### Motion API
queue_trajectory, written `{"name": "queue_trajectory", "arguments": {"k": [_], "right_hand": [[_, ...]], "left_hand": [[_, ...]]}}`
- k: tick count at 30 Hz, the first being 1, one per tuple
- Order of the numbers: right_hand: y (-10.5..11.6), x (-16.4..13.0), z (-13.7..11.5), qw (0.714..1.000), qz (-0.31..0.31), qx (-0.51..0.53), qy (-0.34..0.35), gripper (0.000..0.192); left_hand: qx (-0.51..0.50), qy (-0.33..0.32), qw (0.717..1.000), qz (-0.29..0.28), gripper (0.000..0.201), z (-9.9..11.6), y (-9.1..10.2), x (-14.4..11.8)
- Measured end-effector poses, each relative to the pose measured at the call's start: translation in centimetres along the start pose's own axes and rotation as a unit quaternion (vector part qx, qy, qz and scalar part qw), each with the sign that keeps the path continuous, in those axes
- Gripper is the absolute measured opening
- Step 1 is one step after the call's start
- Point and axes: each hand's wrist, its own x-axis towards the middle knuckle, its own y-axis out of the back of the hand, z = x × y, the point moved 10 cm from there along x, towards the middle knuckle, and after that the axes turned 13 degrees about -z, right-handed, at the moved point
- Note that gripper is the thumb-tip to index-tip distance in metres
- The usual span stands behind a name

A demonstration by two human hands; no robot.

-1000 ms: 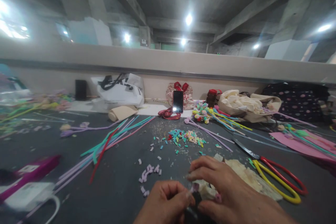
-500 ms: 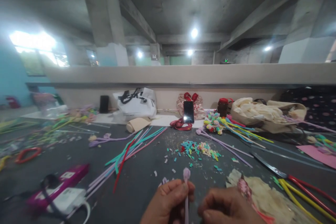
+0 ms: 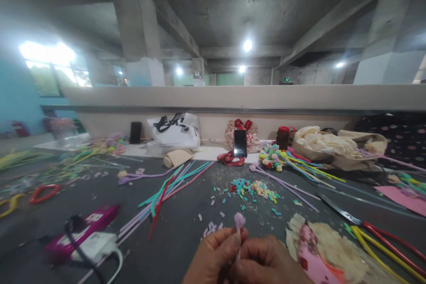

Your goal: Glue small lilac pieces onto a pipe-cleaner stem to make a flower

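My left hand (image 3: pixel 216 250) is closed, pinching a thin lavender stem with a small knobbly flower bud (image 3: pixel 239 219) at its upper end. The stem stands roughly upright. Against it from the right, my right hand (image 3: pixel 266 255) is also closed, its fingertips on the lower part of the stem; the exact grip is partly hidden. Just beyond my left hand lie small lavender pieces (image 3: pixel 212 229). Farther off is a heap of short cut bits (image 3: pixel 254 190) in teal, cream, red and yellow. Right of my right hand, a pink glue gun (image 3: pixel 311 255) rests on a crumpled, stained sheet (image 3: pixel 346 248).
Scissors (image 3: pixel 361 222) with red and yellow handles lie at right. Coloured stems (image 3: pixel 166 195) spread left of centre, near a magenta power strip (image 3: pixel 86 230) with a white plug. A phone (image 3: pixel 240 143) leans at the back, between a white bag (image 3: pixel 176 133) and a red-lidded jar (image 3: pixel 282 137).
My right hand has moved left, from apart to touching the stem beside my left hand. The glue gun now shows more fully. The whole view has shifted slightly.
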Motion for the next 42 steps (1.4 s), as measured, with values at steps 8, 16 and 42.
{"name": "queue_trajectory", "arguments": {"k": [8, 16, 42], "right_hand": [[0.7, -1.1, -2.0, 0.995, 0.002, -0.102, 0.001, 0.012], [5.4, -1.7, -1.8, 0.986, 0.04, -0.158, -0.039, 0.015], [1.9, 6.3, -0.2, 0.851, -0.077, -0.52, 0.007, 0.013]], "left_hand": [[0.083, -0.03, 0.992, 0.088, 0.019, 3.1, 1.6, -4.5], [0.065, -0.005, 0.973, 0.222, 0.02, 3.3, 6.3, -8.2], [0.132, -0.019, 0.971, 0.198, 0.023, 4.1, 7.6, -5.3]]}}
